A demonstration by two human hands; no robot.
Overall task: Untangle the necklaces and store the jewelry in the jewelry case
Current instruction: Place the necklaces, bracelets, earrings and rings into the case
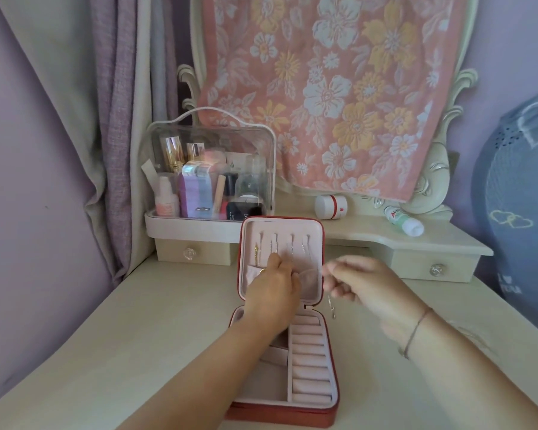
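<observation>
Jewelry case (pixel 292 418) laid open on tabletop (pixel 106 352), lid (pixel 312 232) stood upright so hooks are reachable. Left hand (pixel 274 290) set against lid pocket, fingers curled; anything gripped cannot be told. Thin necklace (pixel 331 305) pinched in blurred right hand (pixel 351 280), dangled beside lid, judged bound for hook. Tube (pixel 404 220) lettered "Ad", remainder unreadable.

Red case (pixel 280 414) open on table (pixel 106 352), lid (pixel 281 228) upright. Gold necklace (pixel 256 252) hung at lid's left hook. Left hand (pixel 271 290) up against lid pocket (pixel 308 279), grip unclear. Right hand (pixel 364 287), blurred, beside lid, pinching thin chain (pixel 332 307) dangling over table. Behind, clear box (pixel 212 169) of cosmetics; floral towel (pixel 339 88) over mirror (pixel 432 181).
</observation>
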